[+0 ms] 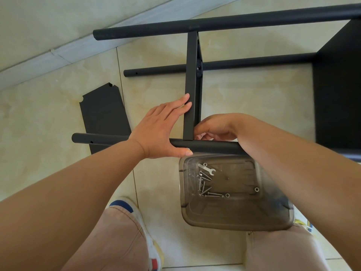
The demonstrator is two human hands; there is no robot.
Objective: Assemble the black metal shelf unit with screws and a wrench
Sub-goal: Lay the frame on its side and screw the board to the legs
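Left hand [160,132] flat, fingers straight, bracing the shelf panel [191,85] and near tube [211,146]; thumb on screw head [188,148]. Right hand [213,130] curled behind the joint, grip hidden, cannot tell. Steel looks rigid, light, slick paint: hold at joint.

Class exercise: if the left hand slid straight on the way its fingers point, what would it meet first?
The left hand already has fingertips against the upright shelf panel, so it would press into that; depth is hard to judge.

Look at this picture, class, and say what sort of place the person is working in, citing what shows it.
Probably a room in a home. The work is done on a glossy tiled floor that meets a pale baseboard along a wall, and the person crouches over shelf parts with a clear plastic tub of screws, not at a workbench.
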